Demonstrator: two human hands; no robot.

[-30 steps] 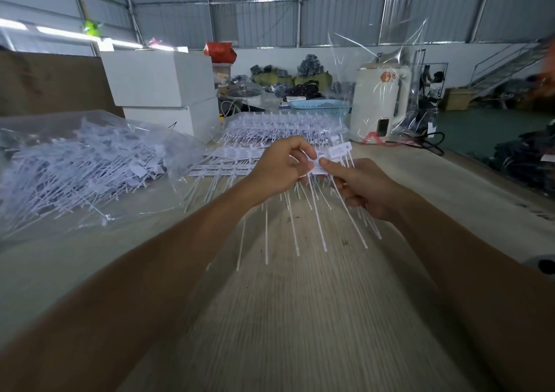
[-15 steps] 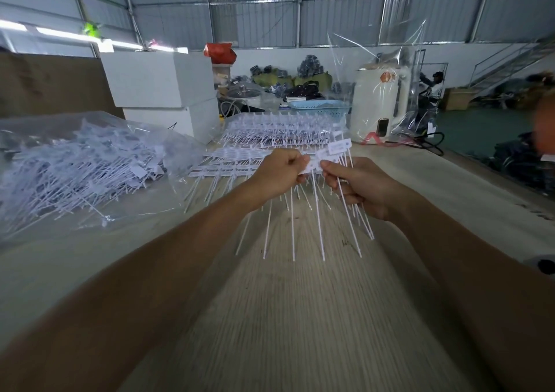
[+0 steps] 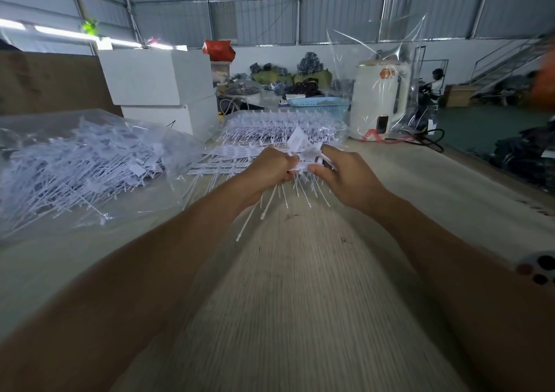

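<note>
Both hands hold one strip of white plastic tag ties above the table. My left hand grips its left end in a fist. My right hand pinches the right end between thumb and fingers. The thin white tails hang down and fan out toward me below the hands. One white tag of the strip sticks up above my fingers. The strip's middle is partly hidden by my fingers.
A clear bag full of loose ties lies at the left. More tie strips are stacked behind my hands. White boxes, a blue basket and a wrapped white appliance stand farther back. The striped table top stretches toward me.
The strip has bunched up between my hands, which have come closer together. The tails now hang shorter and more splayed, and one tag has flipped upward.
</note>
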